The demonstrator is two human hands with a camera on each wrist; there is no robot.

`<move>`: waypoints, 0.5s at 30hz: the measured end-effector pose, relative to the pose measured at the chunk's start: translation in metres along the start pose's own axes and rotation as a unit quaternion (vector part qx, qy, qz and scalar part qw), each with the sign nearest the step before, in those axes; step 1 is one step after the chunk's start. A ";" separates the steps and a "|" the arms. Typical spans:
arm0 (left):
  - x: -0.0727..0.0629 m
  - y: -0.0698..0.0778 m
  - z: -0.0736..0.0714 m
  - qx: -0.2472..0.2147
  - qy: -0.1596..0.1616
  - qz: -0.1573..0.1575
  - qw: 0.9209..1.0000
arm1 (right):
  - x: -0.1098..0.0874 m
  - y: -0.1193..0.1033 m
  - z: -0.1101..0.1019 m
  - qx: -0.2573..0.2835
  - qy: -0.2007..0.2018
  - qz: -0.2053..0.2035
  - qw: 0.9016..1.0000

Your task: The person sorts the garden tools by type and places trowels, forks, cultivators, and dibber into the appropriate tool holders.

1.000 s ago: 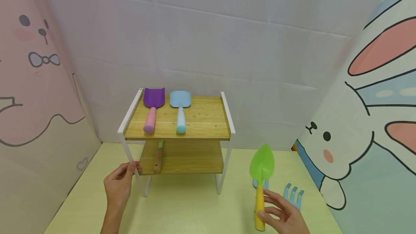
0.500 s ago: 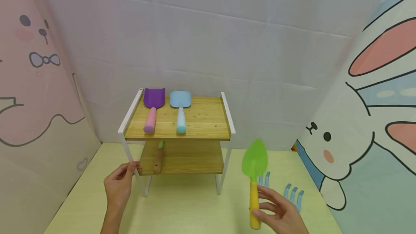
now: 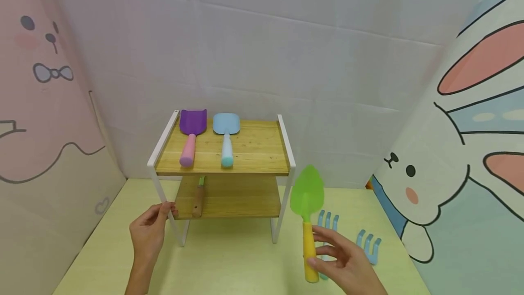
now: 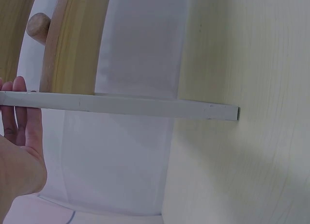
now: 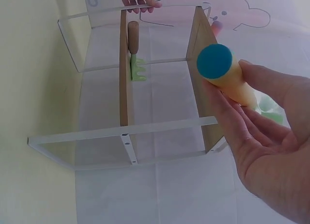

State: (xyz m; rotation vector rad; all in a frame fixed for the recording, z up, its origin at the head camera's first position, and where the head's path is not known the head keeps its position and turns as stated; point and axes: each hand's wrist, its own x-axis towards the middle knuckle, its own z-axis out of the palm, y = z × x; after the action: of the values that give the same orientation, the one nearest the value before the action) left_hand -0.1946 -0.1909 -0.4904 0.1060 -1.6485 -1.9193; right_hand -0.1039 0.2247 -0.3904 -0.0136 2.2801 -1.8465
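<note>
My left hand [image 3: 148, 231] holds the front left white leg [image 4: 140, 105] of a two-tier wooden shelf [image 3: 259, 151], fingers behind the metal. My right hand [image 3: 345, 258] pinches the yellow handle of a toy trowel [image 3: 307, 197] with a green leaf-shaped blade. The blade points up, to the right of the shelf; the handle's blue end [image 5: 214, 61] faces the right wrist camera. On the top board lie a purple shovel [image 3: 193, 123] with a pink handle and a light blue shovel [image 3: 226, 124]. A small green rake [image 5: 134, 40] with a wooden handle lies on the lower board's left.
Two light blue toy rakes lie on the table [image 3: 229, 263] at the right: one rake [image 3: 328, 220] partly behind the trowel and right hand, another rake [image 3: 370, 248] farther right. A white cloth wall [image 3: 262, 58] stands behind the shelf, with cartoon-printed cloths at both sides.
My right hand has carried the trowel left and slightly up, closer to the shelf, uncovering more of the blue rake behind it. The left hand stays on the shelf leg.
</note>
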 end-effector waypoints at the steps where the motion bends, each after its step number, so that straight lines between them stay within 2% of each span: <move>1: 0.000 0.000 0.000 0.000 -0.001 0.000 1.000 | 0.001 -0.002 0.001 -0.003 -0.003 -0.001 1.000; 6: 0.001 0.000 0.000 0.001 -0.002 -0.001 1.000 | 0.004 -0.009 0.005 -0.021 -0.011 -0.009 1.000; 15: 0.001 -0.002 -0.001 -0.002 0.000 -0.008 1.000 | 0.011 -0.019 0.010 -0.014 -0.051 -0.072 0.996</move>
State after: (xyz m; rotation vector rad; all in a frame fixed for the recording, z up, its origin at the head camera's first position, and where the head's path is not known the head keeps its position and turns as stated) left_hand -0.1960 -0.1921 -0.4920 0.1183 -1.6486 -1.9327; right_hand -0.1149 0.2098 -0.3756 -0.2774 2.2897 -1.8355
